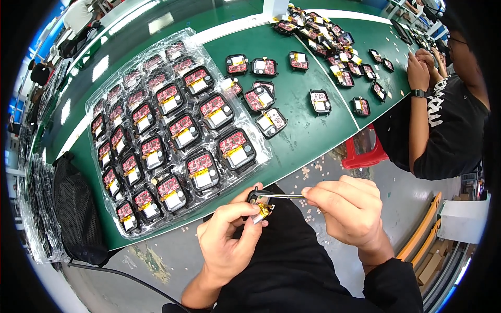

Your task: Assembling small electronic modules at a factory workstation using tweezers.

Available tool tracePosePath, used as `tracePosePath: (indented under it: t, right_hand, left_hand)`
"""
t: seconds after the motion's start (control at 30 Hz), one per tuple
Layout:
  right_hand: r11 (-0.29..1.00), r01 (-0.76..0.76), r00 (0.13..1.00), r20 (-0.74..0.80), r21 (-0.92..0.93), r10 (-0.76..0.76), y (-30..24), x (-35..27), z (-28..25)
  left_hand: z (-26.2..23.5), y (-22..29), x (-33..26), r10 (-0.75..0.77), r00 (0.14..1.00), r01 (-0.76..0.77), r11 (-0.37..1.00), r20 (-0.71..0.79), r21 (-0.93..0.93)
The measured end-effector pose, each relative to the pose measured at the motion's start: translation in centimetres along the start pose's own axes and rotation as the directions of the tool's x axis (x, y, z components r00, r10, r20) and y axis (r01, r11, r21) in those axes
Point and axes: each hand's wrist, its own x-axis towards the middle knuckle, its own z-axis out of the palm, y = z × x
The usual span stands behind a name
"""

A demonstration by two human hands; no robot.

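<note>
My left hand (229,242) is closed around the edges of a small electronic device (254,196), lifted off the table near its front edge. The device has a black casing, with yellow film and a silvery part showing; my fingers hide much of it. In my right hand (350,211) I pinch thin metal tweezers (287,196). Their tips reach the upper part of the device, though whether they grip anything there is too small to tell. Just beyond, a clear plastic tray (263,152) holds rows of similar black-cased devices with red circuit boards and white batteries.
Loose devices (271,123) lie right of the tray on the green table (297,141), with a heap of devices (319,35) farther back. A co-worker (449,125) sits at the right, near a red stool (362,154). A black mesh bag (78,211) hangs at the left edge.
</note>
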Motion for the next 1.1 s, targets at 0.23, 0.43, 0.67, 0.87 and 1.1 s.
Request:
tracePosePath:
  t: [0.23,0.43,0.67,0.87,1.1]
  right_hand:
    - [1.0,0.011,0.999,-0.036,-0.018,-0.012,0.0,0.0,-0.1]
    - [0.984,0.032,0.999,0.004,-0.176,-0.032,-1.8,-0.2,-0.5]
    - [0.995,-0.072,0.996,0.042,-0.069,0.075,-1.2,0.6,-0.7]
    - [0.987,-0.119,0.992,0.058,0.111,0.113,-0.2,0.7,-0.6]
    - [0.994,0.014,1.0,-0.026,-0.113,-0.017,-1.6,0.1,0.3]
  left_hand:
    - [0.1,0.0,0.0,-0.01,1.0,0.01,1.0,-0.016,0.021]
    - [0.0,0.2,0.1,0.079,0.996,-0.072,0.979,-0.031,0.191]
    - [-0.1,0.1,0.0,0.143,0.99,-0.137,0.942,0.003,0.305]
    - [-0.3,-0.1,-0.3,0.128,0.992,-0.118,0.961,-0.023,0.25]
    - [-0.2,0.2,-0.1,0.13,0.991,-0.12,0.951,-0.016,0.286]
